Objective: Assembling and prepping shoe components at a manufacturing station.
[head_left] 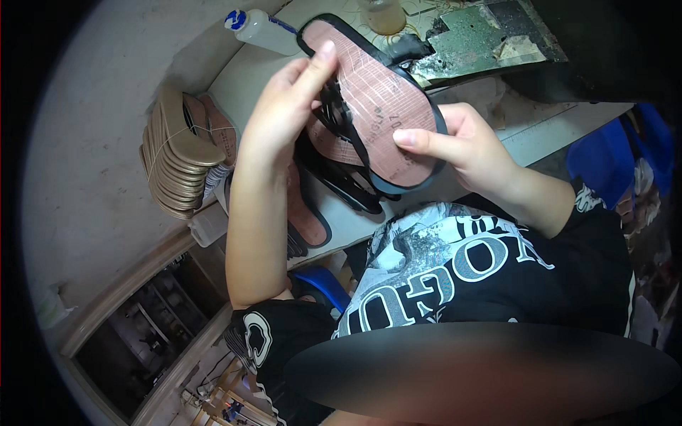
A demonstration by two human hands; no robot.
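Between my two hands is a sandal insole (380,113) with a pinkish underside, a black rim and black straps at its left side. My left hand (284,106) grips its far left end, the thumb lying on the pink face. At the near right end, my right hand (458,145) pinches it with the thumb on top and the other fingers mostly hidden behind. Below it on the table, more strapped black sandal pieces (348,188) lie partly covered. Another pink insole with a dark edge (309,216) rests closer to me.
A string-tied stack of gold insoles (177,160) leans by the wall at left. Toward the back are a white bottle (266,34) with a blue cap, a jar of amber liquid (383,15) and a worn green board (472,39). Blue plastic seating (604,160) stands at right.
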